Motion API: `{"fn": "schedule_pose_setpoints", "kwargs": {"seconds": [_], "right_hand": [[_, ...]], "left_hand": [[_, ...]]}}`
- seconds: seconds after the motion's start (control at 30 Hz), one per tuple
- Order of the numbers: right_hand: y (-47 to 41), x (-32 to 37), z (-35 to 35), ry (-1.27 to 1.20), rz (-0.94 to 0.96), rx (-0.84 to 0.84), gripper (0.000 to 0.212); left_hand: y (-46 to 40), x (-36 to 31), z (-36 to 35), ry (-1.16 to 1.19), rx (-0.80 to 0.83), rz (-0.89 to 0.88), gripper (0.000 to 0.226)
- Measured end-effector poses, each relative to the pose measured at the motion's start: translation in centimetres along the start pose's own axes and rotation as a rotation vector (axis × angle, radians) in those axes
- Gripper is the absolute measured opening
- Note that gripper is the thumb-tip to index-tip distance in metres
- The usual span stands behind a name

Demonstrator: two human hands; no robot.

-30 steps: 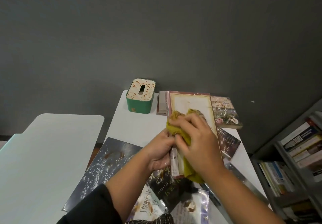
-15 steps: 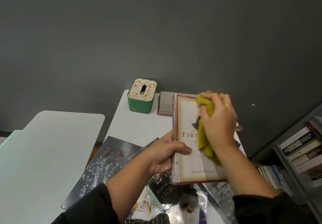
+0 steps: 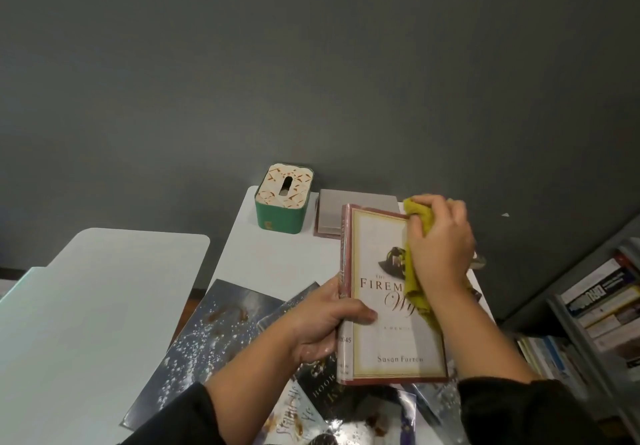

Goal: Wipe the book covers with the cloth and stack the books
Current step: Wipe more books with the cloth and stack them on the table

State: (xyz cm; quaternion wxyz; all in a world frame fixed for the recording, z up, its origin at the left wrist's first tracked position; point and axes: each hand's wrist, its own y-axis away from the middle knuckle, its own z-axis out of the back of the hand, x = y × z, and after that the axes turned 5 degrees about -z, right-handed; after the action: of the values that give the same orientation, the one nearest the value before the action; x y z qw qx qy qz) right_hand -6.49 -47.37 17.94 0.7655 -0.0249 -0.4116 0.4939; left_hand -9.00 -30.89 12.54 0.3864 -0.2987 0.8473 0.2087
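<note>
- The book (image 3: 384, 306) is held up over the bench (image 3: 277, 257) in the near middle, with its front cover facing up.
- The left hand (image 3: 325, 323) is closed around the spine edge, with the thumb laid flat on the cover.
- This grip should be kept firm, so the book is not pushed away by the wiping.
- The right hand (image 3: 440, 247) is closed around the yellow cloth (image 3: 417, 268), which is pressed on the far right part of the cover.
- The cloth is best pulled in long, soft strokes, so the whole cover is cleaned.
- The cover is cream with a red border, a dark hat picture and printed words. It looks shiny, as if wrapped in clear plastic.
- More shiny books (image 3: 214, 344) are spread flat underneath, so it seems much is left to be wiped and stacked.
- Farther back, a grey book (image 3: 346, 216) is lying beside a green tissue box (image 3: 284, 198).
</note>
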Motion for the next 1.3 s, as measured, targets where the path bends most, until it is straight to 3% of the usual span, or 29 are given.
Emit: {"fn": "schedule_pose_setpoints", "kwargs": {"seconds": [0.2,0.4,0.53,0.67,0.8,1.0,1.2,1.3], "right_hand": [[6.0,4.3,-0.7,-0.015,0.408,0.101,0.028],[0.1,1.2,-0.7,-0.014,0.135,-0.027,0.019],[0.5,-0.4,-1.0,0.034,0.035,-0.028,0.019],[6.4,1.2,-2.0,0.044,0.182,0.125,0.023],[8.7,1.2,-2.0,0.026,0.361,0.194,0.025],[3.4,-1.9,-1.8,0.084,0.104,0.097,0.02],[10.7,1.1,-2.7,0.048,0.38,0.111,0.022],[9.3,-0.1,-2.7,0.037,0.354,0.133,0.023]], "left_hand": [[-0.2,-0.1,-0.8,0.01,-0.02,-0.026,0.048],[-0.3,0.1,0.0,-0.055,-0.051,0.012,0.065],[-0.1,0.8,-0.1,0.013,-0.07,0.002,0.062],[-0.7,0.3,0.2,0.255,-0.221,-0.005,0.052],[-0.8,0.0,1.2,0.308,-0.242,-0.022,0.057],[-1.0,0.4,0.2,0.263,-0.247,-0.044,0.056],[-1.2,0.3,0.6,0.332,-0.277,-0.119,0.053],[-1.1,0.1,0.6,0.312,-0.273,-0.136,0.053]]}}
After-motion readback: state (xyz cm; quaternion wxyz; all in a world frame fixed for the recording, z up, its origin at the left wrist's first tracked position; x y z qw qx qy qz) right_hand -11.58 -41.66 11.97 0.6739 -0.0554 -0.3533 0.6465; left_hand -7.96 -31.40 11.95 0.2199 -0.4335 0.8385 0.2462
